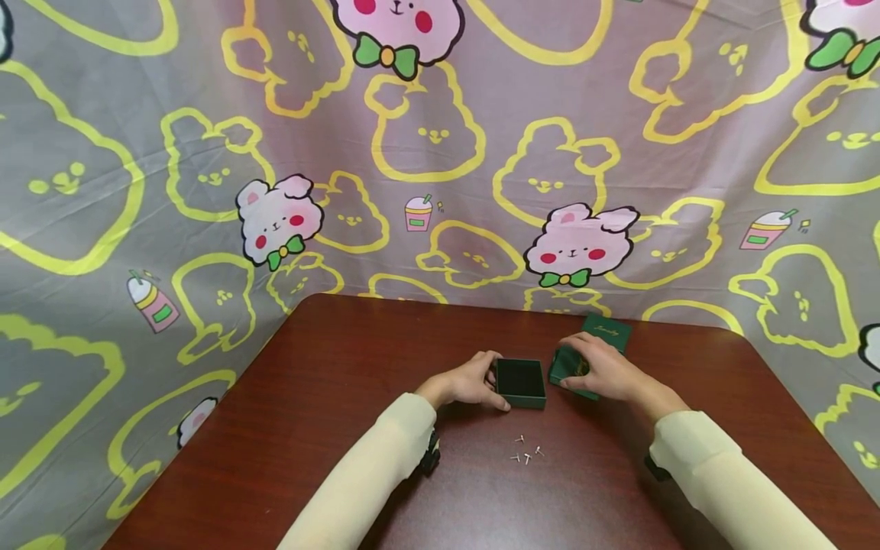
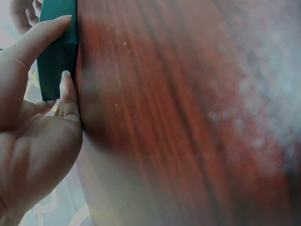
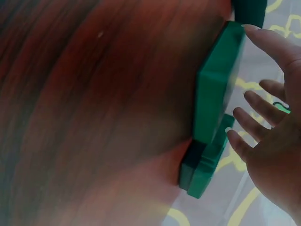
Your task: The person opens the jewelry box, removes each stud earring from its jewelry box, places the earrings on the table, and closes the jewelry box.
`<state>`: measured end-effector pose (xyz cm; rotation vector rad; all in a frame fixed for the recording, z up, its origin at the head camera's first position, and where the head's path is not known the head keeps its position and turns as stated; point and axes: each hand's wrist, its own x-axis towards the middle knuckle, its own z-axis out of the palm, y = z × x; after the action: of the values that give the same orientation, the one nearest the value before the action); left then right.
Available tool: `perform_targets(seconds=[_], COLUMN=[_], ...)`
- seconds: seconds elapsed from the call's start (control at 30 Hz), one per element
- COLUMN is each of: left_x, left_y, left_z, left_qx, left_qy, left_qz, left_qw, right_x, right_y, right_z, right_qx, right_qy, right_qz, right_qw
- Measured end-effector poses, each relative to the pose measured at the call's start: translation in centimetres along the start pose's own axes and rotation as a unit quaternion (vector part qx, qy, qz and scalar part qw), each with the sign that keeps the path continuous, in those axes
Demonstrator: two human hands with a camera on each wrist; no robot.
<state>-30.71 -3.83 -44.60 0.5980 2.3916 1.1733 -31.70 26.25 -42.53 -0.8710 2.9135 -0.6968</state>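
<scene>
My left hand (image 1: 469, 380) holds a square dark green box base (image 1: 525, 401) by its left side, thumb at the near corner. Its inside is black and faces up. In the left wrist view the thumb and a fingertip touch the green wall (image 2: 57, 61). Over a green box lid (image 3: 217, 80) with gold marking, partly hidden in the head view, spreads my right hand (image 1: 605, 370). The right wrist view shows its thumb at the lid's edge and the other fingers loosely extended. Nearer the front lie several small metal pieces (image 1: 527, 458) with thin stems.
Behind the right hand lies another green box (image 1: 608, 330) with gold lettering. The brown wooden table (image 1: 330, 428) meets a patterned cloth (image 1: 461, 160) at its back and sides.
</scene>
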Motion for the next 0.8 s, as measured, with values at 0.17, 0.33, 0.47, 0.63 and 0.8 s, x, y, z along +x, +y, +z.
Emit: perform_targets(seconds=[0.17, 0.33, 0.47, 0.63, 0.8], left_x=[0.04, 0.04, 0.04, 0.05, 0.05], left_y=[-0.04, -0.07, -0.06, -0.01, 0.00], left_z=[0.04, 0.03, 0.03, -0.01, -0.02], left_qx=[0.004, 0.009, 0.011, 0.014, 0.010], left_qy=[-0.002, -0.002, -0.001, -0.002, -0.001], left_qz=[-0.002, -0.003, -0.002, -0.001, 0.002], left_qw=[1.0000, 1.0000, 0.9999, 0.9999, 0.9999], right_x=[-0.10, -0.01, 0.00, -0.03, 0.07], right_y=[0.70, 0.84, 0.84, 1.02, 1.02], right_z=[0.17, 0.40, 0.53, 0.67, 0.68], right_qx=[-0.019, -0.035, -0.045, -0.047, -0.047], right_qy=[-0.004, -0.020, -0.033, -0.041, -0.040], right_qz=[0.018, 0.045, 0.066, 0.082, 0.086], right_qw=[0.9997, 0.9981, 0.9963, 0.9947, 0.9945])
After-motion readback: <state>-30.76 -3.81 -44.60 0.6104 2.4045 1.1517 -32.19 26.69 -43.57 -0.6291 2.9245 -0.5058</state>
